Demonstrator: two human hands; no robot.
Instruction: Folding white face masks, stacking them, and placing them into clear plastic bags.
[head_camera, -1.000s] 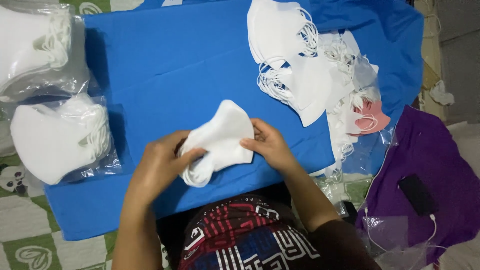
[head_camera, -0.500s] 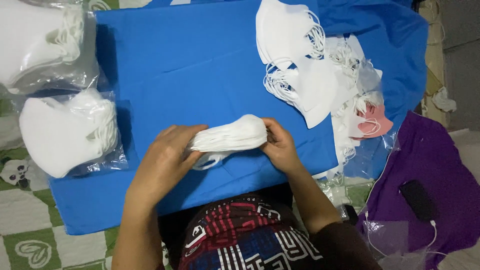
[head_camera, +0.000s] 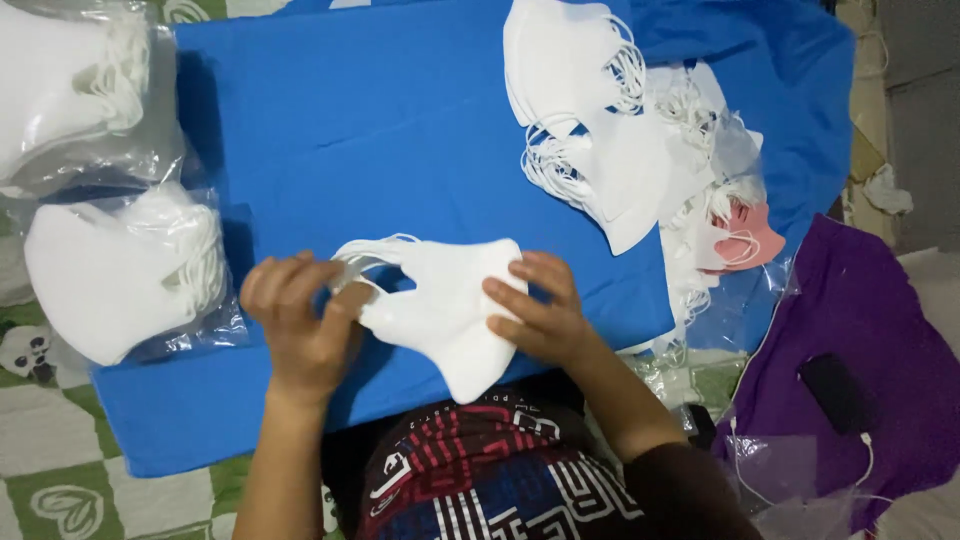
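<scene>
At the far left of the frame two clear bags of white masks (head_camera: 110, 275) lie at the edge of the blue cloth (head_camera: 400, 130). Lower centre, the left hand (head_camera: 300, 325) has its grip pinched on the ear loops of a white folded mask (head_camera: 445, 305), fingers curled round the thin cords at the mask's left end. The mask sits between the two hands, just above the cloth — its long axis runs roughly left to right, its pointed corner aimed down toward the person's patterned shirt (head_camera: 470, 480). The right hand (head_camera: 535, 310) grasps the mask's right edge, fingertips pressed on its face. Both hands touch it. Upper right lies a loose pile of masks (head_camera: 600, 130); farther right, a purple cloth (head_camera: 860, 330).
</scene>
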